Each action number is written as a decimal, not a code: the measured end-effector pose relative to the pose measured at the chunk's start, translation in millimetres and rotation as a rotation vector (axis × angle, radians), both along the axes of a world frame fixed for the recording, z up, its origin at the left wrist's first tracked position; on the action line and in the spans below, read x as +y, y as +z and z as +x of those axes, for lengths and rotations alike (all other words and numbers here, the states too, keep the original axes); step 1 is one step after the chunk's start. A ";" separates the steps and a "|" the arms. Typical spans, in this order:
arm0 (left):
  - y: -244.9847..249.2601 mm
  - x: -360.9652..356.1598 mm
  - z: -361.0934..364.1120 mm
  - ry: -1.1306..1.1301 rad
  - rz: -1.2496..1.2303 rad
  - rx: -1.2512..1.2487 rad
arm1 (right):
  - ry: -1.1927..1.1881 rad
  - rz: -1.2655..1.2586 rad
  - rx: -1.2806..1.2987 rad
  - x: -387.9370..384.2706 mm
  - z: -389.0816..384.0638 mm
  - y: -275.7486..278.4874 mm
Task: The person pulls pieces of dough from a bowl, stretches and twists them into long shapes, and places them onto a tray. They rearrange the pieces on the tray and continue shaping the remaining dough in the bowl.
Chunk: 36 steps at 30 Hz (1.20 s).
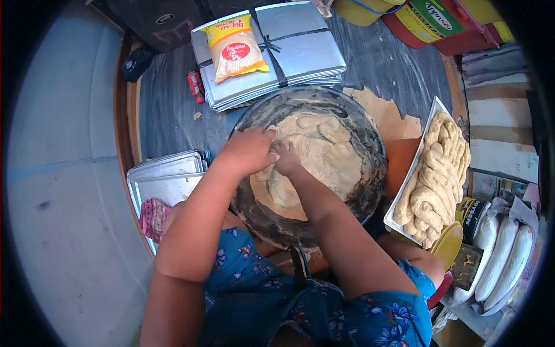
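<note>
A large round dark basin sits in front of me, dusted with pale powder. In it lies a mass of beige dough, folded and lumpy at the far side and powdery over part of its surface. My left hand reaches over the basin's left part, its fingers bent down onto the dough's edge. Right beside it, my right hand has its fingers pressed into the same dough, close to the left fingertips. Some fingertips are hidden in or behind the dough.
Stacked metal trays, tied with black strips, carry a bread crumbs bag. More trays stand at left beside a pink cloth. A white tray of twisted dough is at right. Buckets stand behind.
</note>
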<state>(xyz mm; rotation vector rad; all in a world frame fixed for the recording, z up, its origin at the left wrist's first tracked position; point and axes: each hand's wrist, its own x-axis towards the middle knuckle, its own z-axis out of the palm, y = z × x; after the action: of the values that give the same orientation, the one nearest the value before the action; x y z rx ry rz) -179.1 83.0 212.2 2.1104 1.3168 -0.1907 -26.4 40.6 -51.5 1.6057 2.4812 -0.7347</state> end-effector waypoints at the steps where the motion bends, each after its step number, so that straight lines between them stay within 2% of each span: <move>1: 1.5 1.5 0.3 0.008 0.001 0.000 | 0.026 0.015 0.010 -1.4 -8.0 -3.5; 4: 5.1 3.2 1.4 0.001 -0.003 0.031 | -0.062 -0.257 -0.087 5.2 -17.1 16.6; 7: -0.1 1.2 -0.7 -0.019 0.004 0.036 | 0.093 -0.273 -0.063 11.9 0.1 10.0; 10: 3.5 0.2 0.2 -0.016 0.002 0.027 | -0.253 -0.509 0.485 16.3 24.1 6.0; 11: 5.7 -0.7 0.7 -0.011 -0.002 0.025 | -0.367 -0.418 0.525 15.4 28.7 5.6; 14: 8.7 -2.9 2.4 -0.004 -0.026 0.001 | -0.567 -0.754 1.084 27.8 45.8 75.2; 15: 9.5 -3.8 3.5 0.001 -0.026 0.002 | -0.597 -0.734 1.165 27.6 45.0 115.1; 17: 9.5 -6.7 6.5 0.006 -0.027 0.004 | -0.487 -0.656 1.187 34.2 46.7 159.5; 22: 3.2 -5.1 13.5 0.180 0.015 -0.450 | -0.148 -0.431 1.124 47.4 43.7 258.2; 23: 6.3 -1.9 14.7 0.210 0.002 -0.527 | -0.169 -0.448 1.107 46.3 42.9 273.8; 26: 11.5 10.3 12.6 0.256 0.040 -0.584 | -0.191 -0.243 1.123 48.0 43.5 278.8; 27: 21.5 10.2 15.7 0.385 0.023 -0.530 | -0.272 -0.276 1.202 45.6 42.3 281.3; 30: 45.4 4.0 18.0 0.620 0.092 -0.808 | -0.449 -0.239 1.630 40.7 26.9 245.5; 31: 28.3 12.3 13.7 0.583 0.123 -0.947 | -0.426 -0.292 1.482 35.5 23.2 227.4; 33: 48.2 9.5 11.1 0.654 -0.072 -1.107 | -0.267 -0.389 1.133 13.6 4.4 183.5; 35: 54.6 7.6 9.3 0.712 -0.187 -1.232 | -0.236 -0.534 0.901 -10.8 -19.2 125.7; 36: 54.9 7.3 7.7 0.728 -0.196 -1.243 | -0.291 -0.455 0.623 -27.7 -21.1 111.7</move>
<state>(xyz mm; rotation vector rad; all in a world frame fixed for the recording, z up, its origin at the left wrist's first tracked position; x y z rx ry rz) -171.4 90.3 267.2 1.0258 1.0445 1.0639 -47.5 12.9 60.2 1.7517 2.1544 -1.9317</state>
